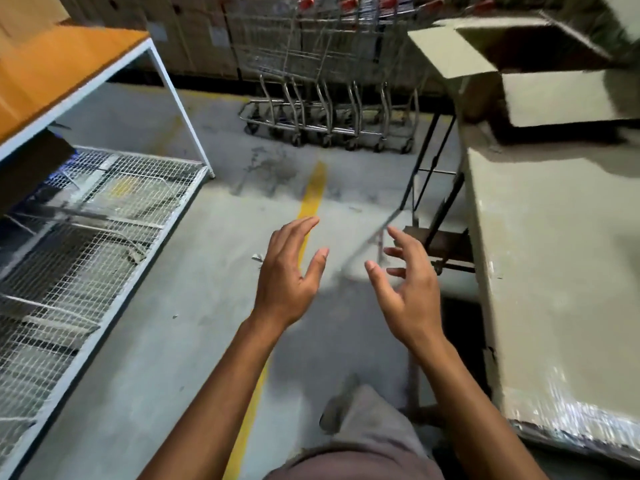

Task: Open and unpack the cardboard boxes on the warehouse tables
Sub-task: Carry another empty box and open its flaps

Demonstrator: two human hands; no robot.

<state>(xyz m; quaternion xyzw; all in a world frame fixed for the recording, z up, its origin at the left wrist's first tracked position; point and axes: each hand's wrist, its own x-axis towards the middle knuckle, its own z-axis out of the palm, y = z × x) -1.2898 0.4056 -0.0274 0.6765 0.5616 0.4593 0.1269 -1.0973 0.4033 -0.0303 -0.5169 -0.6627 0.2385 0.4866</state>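
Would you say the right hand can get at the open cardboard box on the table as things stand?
Probably not without stepping forward: the right hand hangs empty over the floor, while the open cardboard box sits at the far end of the table. Its bare top leaves the way free.

The open cardboard box (554,98) on the right worktop (554,254) is smeared by motion blur and cut by the right edge; what its dark inside holds cannot be told. A dark object (31,168) beneath the orange worktop (52,64) is cut off at the left and unidentifiable. The trolleys (329,64) run past the top edge.
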